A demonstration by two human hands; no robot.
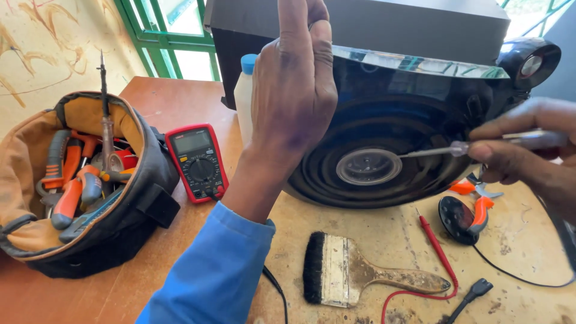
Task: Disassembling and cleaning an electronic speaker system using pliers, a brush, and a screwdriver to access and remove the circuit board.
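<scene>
A large black speaker [384,120] stands tilted on the wooden table [174,102], its round cone and silver centre cap [368,166] facing me. My left hand [294,84] rests on the speaker's upper front edge, fingers closed over it, blue sleeve below. My right hand [516,150] at the right holds a screwdriver [462,148] with a clear handle, its thin shaft pointing left with the tip near the centre cap.
An open tool bag [114,222] with orange-handled pliers and a soldering iron sits at left. Next to it lies a red multimeter [197,161]. A paintbrush [360,277], red probe lead [438,252], orange pliers [474,207] and a white bottle [244,96] are nearby.
</scene>
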